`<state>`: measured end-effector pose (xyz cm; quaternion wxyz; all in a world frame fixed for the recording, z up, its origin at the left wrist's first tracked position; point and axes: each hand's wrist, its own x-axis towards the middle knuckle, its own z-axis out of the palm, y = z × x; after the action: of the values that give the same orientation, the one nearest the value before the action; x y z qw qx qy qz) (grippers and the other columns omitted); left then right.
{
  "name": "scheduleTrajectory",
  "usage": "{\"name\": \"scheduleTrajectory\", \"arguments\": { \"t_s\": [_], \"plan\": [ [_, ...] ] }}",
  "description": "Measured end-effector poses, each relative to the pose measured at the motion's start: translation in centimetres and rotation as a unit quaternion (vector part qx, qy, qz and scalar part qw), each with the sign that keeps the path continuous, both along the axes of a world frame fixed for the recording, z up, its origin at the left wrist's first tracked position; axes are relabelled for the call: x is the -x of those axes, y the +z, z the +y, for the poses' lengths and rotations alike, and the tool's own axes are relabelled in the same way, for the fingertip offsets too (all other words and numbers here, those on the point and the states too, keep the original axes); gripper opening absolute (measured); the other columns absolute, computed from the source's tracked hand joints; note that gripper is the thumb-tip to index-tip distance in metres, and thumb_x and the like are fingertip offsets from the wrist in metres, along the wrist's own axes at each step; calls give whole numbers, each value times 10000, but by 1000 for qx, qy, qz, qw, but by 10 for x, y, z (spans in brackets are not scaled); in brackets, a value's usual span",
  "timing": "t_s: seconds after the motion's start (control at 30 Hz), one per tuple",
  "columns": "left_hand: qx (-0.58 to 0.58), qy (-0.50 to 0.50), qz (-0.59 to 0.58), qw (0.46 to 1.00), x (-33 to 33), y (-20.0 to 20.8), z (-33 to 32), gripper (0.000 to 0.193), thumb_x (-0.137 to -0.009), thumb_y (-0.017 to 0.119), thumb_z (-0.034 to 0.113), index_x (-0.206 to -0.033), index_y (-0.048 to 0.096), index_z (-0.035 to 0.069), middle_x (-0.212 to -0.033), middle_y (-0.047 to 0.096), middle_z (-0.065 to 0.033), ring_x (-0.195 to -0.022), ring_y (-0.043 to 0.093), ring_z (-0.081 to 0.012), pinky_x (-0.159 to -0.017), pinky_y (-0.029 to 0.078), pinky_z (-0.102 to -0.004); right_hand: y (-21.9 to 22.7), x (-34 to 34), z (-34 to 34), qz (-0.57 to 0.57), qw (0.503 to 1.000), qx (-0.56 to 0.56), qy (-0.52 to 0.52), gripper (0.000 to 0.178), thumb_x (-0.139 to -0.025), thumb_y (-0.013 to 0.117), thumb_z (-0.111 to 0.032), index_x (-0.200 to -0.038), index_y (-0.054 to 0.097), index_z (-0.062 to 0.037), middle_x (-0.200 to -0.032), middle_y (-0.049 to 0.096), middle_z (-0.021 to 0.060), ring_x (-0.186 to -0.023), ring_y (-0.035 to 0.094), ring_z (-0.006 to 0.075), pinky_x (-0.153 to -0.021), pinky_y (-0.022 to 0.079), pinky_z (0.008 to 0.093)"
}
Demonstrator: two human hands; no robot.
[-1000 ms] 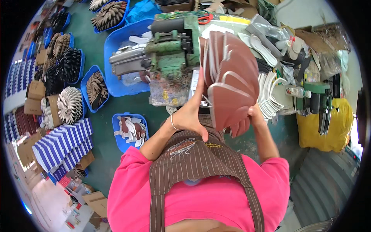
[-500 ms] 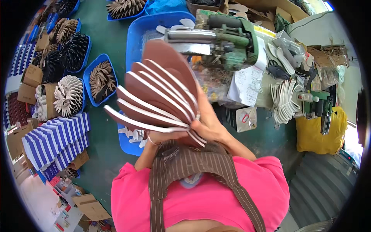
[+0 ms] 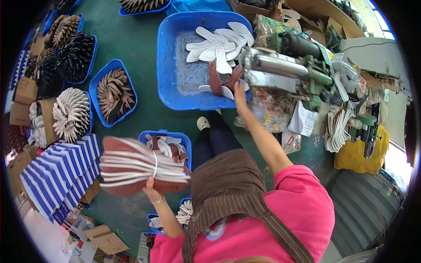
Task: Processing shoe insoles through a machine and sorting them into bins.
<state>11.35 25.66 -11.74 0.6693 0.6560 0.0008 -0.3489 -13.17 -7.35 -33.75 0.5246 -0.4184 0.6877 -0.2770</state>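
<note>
A thick bundle of brown insoles with white edges point(image 3: 127, 160), bound by a white band, is gripped by my left hand point(image 3: 152, 193) at its lower edge. Farther off, my right hand point(image 3: 240, 97) reaches over the near right rim of the large blue basin point(image 3: 175, 98). Its fingers close on a brown insole point(image 3: 234, 78); the fingertips are partly hidden. A second brown piece point(image 3: 215, 79) lies beside it, and several white insoles point(image 3: 215, 47) are piled loosely in the basin.
A green machine with a metal roller point(image 3: 280, 63) stands right of the basin. A smaller blue basin point(image 3: 186, 139) with insoles sits behind the bundle. Blue trays of fanned insoles point(image 3: 116, 90) and striped boxes point(image 3: 59, 175) line the left. A yellow sack point(image 3: 362, 149) lies at right.
The brown bundle has gone from both hands in front of me to my left hand alone, lower left, and now shows a white band. My right hand has moved forward into the large basin.
</note>
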Motion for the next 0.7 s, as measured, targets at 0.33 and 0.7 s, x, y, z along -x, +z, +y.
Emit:
{"name": "scheduleTrajectory", "arguments": {
  "t_s": [0.33,0.7],
  "plan": [
    [-185,26,88,978,-14,-101,26,769,-719,679,215,-1340,296,-28,-1298,421,-134,-1140,471,-266,-968,383,-391,-229,27,-162,-138,975,-81,-152,772,-827,390,-687,-1322,404,-96,-1271,486,109,-1116,495,234,-944,393,383],
    [-176,-42,134,974,-28,-116,1,725,-723,672,171,-1317,315,-43,-1279,432,-132,-1144,458,-262,-972,363,-393,-196,-233,-99,-241,964,-14,108,519,-946,443,-365,-1330,397,-19,-1344,424,75,-1245,368,176,-1046,254,290]
  ]
}}
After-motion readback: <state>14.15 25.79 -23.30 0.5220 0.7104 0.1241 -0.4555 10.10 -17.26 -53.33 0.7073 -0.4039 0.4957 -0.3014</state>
